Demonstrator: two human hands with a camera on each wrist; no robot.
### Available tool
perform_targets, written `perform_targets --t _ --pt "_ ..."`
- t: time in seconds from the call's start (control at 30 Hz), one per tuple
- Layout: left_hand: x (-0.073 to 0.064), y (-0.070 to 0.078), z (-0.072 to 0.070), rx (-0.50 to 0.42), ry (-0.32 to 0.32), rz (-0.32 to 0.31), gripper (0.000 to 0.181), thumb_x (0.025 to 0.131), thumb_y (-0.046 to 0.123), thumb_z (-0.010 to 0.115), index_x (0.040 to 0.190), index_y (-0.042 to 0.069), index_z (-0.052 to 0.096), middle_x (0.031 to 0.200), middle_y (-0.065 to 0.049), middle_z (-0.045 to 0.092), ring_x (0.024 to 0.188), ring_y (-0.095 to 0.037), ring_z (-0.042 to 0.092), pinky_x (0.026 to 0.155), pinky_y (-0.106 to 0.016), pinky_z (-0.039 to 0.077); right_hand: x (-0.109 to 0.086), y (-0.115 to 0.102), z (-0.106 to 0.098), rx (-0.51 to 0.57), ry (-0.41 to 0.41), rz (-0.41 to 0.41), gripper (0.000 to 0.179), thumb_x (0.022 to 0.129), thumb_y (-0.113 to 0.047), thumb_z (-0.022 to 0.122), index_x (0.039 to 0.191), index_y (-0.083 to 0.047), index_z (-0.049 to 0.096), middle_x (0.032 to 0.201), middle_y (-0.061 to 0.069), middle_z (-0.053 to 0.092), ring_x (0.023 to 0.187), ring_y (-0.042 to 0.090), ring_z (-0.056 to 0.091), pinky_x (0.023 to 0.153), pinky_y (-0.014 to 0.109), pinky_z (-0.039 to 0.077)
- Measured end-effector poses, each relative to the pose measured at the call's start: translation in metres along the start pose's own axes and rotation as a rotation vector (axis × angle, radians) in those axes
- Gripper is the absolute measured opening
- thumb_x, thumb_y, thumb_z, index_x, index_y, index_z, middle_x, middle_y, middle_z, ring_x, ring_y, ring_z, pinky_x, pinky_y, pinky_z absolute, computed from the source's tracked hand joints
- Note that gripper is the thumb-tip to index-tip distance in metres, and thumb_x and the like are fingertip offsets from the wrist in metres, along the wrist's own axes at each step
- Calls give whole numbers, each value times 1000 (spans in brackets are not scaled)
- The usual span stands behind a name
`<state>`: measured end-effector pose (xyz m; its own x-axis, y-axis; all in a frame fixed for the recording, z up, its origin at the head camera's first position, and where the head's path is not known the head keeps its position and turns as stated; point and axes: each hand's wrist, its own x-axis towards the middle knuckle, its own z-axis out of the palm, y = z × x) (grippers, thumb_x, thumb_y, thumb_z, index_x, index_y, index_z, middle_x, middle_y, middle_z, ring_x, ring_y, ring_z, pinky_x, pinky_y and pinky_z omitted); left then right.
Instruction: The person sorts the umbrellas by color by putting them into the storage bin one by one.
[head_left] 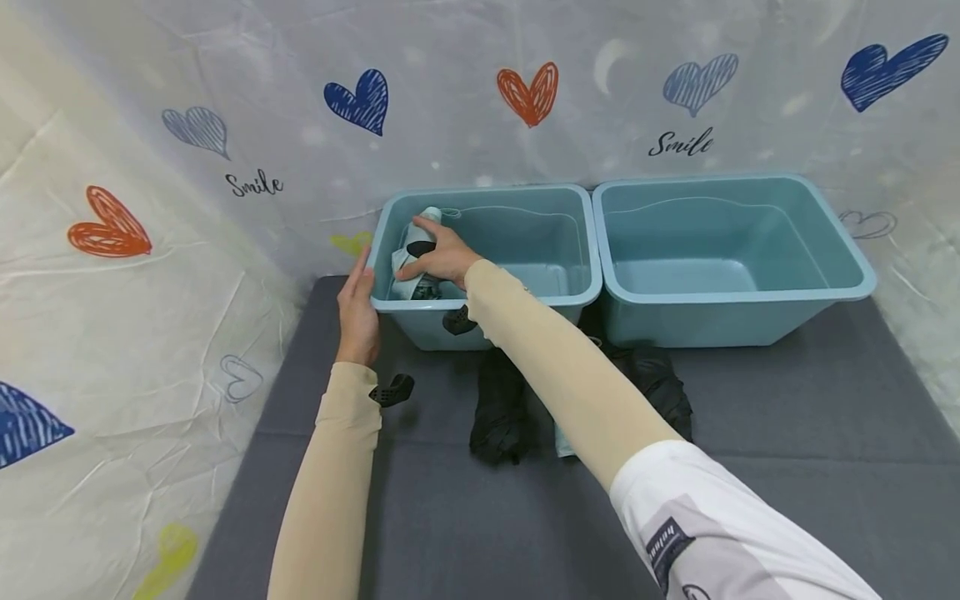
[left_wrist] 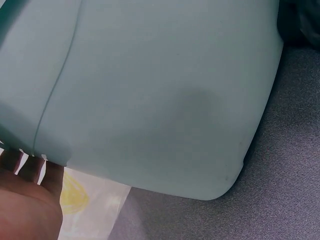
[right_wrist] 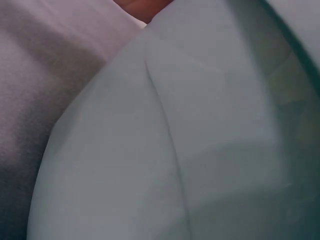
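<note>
My right hand [head_left: 447, 252] reaches over the front rim of the left bin [head_left: 517, 300]. Thumb and fingers grip a light-blue folded umbrella [head_left: 408, 287] with a dark band, which leans at the bin's left end. A thin cord loop shows at its top. Against the outside of the same bin's left end, my left hand [head_left: 358, 321] rests with straight fingers. In the left wrist view those fingers [left_wrist: 52, 177] lie along the bin's wall [left_wrist: 150, 100]. The right wrist view is mostly filled by the bin wall [right_wrist: 115, 150], the held umbrella being out of sight there.
A second blue-green bin [head_left: 738, 297] stands close beside the first, on the right. On the dark grey table [head_left: 450, 517] lie a black folded bundle [head_left: 500, 408] and another black bundle [head_left: 663, 387], partly behind my right forearm. A printed curtain [head_left: 450, 100] hangs behind.
</note>
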<state>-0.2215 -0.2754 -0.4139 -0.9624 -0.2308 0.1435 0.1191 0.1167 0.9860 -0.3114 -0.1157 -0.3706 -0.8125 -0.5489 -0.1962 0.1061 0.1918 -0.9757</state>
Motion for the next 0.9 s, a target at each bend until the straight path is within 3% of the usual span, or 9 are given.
perform_targets --t 0.2,0.33,0.6,0.8,0.9 --pt "1 1 0 -11 5 -7 48 113 31 34 161 28 32 167 4 23 152 -17 22 122 -40 20 5 1 3 -53 -33 5 97 89 -11 80 164 -26 21 170 -3 12 154 24 15 115 46 35" --pt "1 0 0 -25 3 -14 48 113 29 34 161 27 31 167 3 24 152 -18 23 122 -41 21 5 1 4 -62 -71 53 94 92 -12 77 164 -27 20 170 -3 9 154 25 16 114 47 36" --pt "-10 22 2 -55 -16 -33 50 113 21 33 162 17 28 168 -4 20 153 -21 18 122 -42 17 6 -3 5 19 -121 135 81 99 -15 68 164 -30 21 170 -1 6 150 30 28 109 54 40" --pt "-8 16 2 -63 -16 -23 50 113 25 32 162 20 27 168 -2 21 153 -21 19 122 -42 17 -4 -13 3 79 -130 158 78 103 -10 61 165 -27 18 171 0 5 150 32 27 114 56 33" --pt "-13 25 5 -61 -20 -31 50 113 23 32 163 17 27 168 -4 21 153 -22 20 122 -43 18 -13 -20 1 90 -141 168 76 104 -6 56 165 -25 14 171 2 4 151 34 25 115 56 32"
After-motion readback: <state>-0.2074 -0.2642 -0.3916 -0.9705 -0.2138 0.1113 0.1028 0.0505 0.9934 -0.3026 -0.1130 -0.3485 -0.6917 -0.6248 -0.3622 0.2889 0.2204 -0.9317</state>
